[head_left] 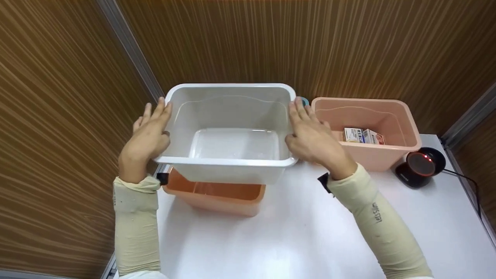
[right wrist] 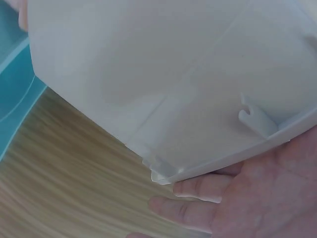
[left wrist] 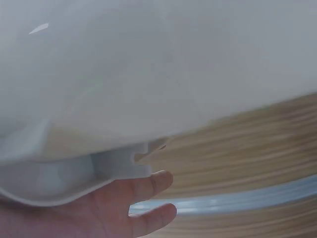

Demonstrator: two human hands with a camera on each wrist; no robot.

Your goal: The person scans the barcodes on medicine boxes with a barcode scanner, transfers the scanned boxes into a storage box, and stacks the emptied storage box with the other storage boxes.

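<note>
A white plastic bin, tilted with its open top facing me, is held up between both hands. My left hand grips its left end, thumb over the rim and the other fingers fairly straight along the outside. At the opposite end my right hand grips the rim in much the same way. Inside, only the bin's bare floor shows. Both wrist views show the bin's outer wall, with the palms against the rim. An orange bin stands below, partly hidden by the white one.
A pink bin holding several small boxes stands at right. Next to it is a black device with a red light, its cable trailing right. A teal bin shows behind the white bin. Wood-grain panels enclose the white table.
</note>
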